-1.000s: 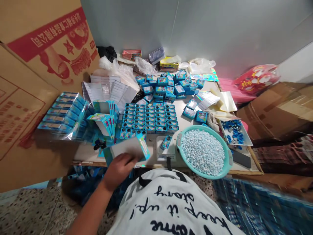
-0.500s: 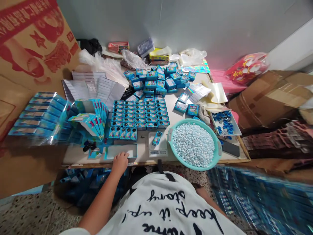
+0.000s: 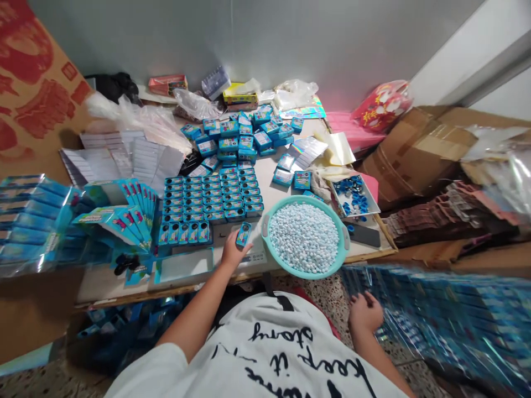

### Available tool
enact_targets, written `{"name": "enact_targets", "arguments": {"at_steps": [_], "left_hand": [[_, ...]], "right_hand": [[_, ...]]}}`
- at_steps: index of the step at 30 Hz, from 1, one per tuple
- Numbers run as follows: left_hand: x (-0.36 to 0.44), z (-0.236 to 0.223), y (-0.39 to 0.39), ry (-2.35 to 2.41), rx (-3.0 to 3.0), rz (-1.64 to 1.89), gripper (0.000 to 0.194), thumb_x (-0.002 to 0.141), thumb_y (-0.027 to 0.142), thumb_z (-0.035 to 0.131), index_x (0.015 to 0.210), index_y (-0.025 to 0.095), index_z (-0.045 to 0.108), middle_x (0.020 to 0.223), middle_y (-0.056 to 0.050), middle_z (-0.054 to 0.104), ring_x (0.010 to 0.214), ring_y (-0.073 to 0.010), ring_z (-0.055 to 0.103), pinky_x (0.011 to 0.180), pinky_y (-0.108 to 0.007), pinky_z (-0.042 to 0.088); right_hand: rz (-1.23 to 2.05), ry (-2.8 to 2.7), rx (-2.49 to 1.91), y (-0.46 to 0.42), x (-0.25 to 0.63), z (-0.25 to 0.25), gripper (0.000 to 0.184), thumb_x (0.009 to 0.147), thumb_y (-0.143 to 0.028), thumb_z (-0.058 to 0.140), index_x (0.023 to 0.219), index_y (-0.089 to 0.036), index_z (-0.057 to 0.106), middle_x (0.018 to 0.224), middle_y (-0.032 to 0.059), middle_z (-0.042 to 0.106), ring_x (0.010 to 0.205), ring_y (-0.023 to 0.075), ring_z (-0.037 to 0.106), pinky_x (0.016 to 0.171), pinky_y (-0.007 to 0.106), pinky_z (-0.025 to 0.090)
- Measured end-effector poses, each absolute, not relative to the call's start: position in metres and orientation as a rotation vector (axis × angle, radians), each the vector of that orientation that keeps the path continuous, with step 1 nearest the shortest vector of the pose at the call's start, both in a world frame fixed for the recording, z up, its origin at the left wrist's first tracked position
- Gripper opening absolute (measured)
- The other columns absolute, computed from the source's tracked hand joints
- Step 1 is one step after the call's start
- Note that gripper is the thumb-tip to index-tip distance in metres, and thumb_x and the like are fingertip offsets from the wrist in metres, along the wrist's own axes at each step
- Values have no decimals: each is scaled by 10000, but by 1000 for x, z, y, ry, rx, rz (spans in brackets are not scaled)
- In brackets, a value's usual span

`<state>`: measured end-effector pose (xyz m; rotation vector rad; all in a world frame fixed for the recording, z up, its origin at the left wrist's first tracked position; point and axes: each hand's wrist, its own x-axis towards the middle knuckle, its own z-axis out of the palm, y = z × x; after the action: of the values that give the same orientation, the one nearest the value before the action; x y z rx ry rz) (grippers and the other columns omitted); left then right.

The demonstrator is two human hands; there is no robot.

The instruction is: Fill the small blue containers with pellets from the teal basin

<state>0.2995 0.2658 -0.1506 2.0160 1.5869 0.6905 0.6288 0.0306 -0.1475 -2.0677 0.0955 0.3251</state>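
My left hand reaches over the table's front edge, and its fingers pinch the near end of a small blue box lying on a white scale. Right of the scale stands a teal basin full of pale blue-white pellets. Behind the scale, several small blue boxes lie in neat rows. An open, shallow blue carton lies left of my hand. My right hand hangs low at my side with its fingers curled, next to shiny wrapped blue packs; nothing shows in it.
Folded blue display cartons and wrapped packs crowd the table's left. A white tray of blue caps sits behind the basin. Loose blue boxes and plastic bags fill the back. Cardboard boxes stand at the right, a large carton at the left.
My left hand has left the shallow blue carton at the table's front and moved right to the small box on the scale. My right hand has come into view. The view swung right.
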Motion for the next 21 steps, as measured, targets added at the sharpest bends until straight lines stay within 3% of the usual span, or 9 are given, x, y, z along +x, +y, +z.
{"name": "enact_targets", "arguments": {"at_steps": [3,6,11,13,16,21], "left_hand": [[307,-142,281,1528,2067,750,388,814,289,680,1170,142,634,1034,-123,693,978,-261,684,884,-431,574],[317,-108,286,1483,2176,820,453,812,221,634,1260,154,621,1078,-127,663,1012,-261,653,907,-433,555],[376,-48,282,1284,2511,713,566,790,197,658,1338,334,616,1165,-92,636,1114,-300,579,997,-492,449],[406,-37,278,1151,2645,588,557,787,149,645,1291,385,648,1162,-70,664,1133,-302,577,990,-484,420],[439,-36,273,1052,2762,477,513,850,103,562,1293,345,654,1204,-78,691,1168,-300,582,980,-470,387],[450,-39,276,963,2886,445,492,947,116,451,1378,319,575,1388,-35,623,1351,-293,494,1052,-489,318]], "right_hand": [[276,113,-1907,54,656,-137,331,680,-421,684,934,-213,641,857,72,663,815,302,690,861,536,537],[454,-10,-1697,93,662,-113,380,650,-391,732,974,-202,667,892,56,675,866,240,675,973,460,509],[1175,-120,-1209,171,624,-80,488,656,-464,785,1042,-178,699,966,103,719,912,262,706,849,422,581],[1340,-49,-1058,198,606,-77,409,708,-478,740,999,-193,697,967,93,719,900,247,711,807,397,600],[1440,77,-911,228,588,-82,259,801,-419,653,930,-198,690,876,52,706,814,180,697,725,296,602],[1445,207,-780,246,578,-93,51,814,-255,638,819,-204,637,746,-8,671,701,129,646,619,206,565]]}}
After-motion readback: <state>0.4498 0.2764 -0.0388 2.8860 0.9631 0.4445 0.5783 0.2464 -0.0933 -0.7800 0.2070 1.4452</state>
